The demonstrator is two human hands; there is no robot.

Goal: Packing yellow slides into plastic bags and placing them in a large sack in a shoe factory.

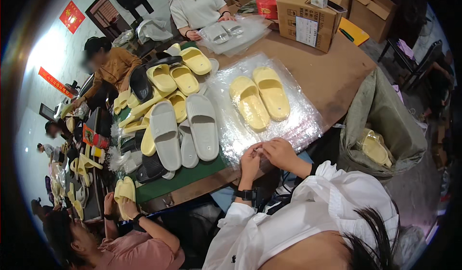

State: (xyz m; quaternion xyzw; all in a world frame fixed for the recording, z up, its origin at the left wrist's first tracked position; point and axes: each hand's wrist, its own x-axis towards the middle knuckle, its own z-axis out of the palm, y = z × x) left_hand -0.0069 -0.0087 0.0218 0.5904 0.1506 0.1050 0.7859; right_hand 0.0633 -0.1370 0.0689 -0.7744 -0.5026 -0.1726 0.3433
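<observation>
A pair of yellow slide slippers [260, 99] lies side by side, soles down, on a stack of clear plastic bags [303, 121]; shiny film shows over the left one. My left hand [250, 163] is closed at the front edge of the plastic, thumb and fingers pinched. Close beside it, my right hand [283, 153] is closed too, its fingertips meeting the left ones. Both seem to grip the edge of a plastic bag, though the fingers partly hide it.
Left of the bags, grey slippers [165, 134] and yellow slippers [185, 80] are heaped. A sack [380, 106] holding a bagged yellow pair stands at right. A cardboard box [308, 17] sits farther back. Co-workers sit around; one at lower left holds yellow slippers [125, 193].
</observation>
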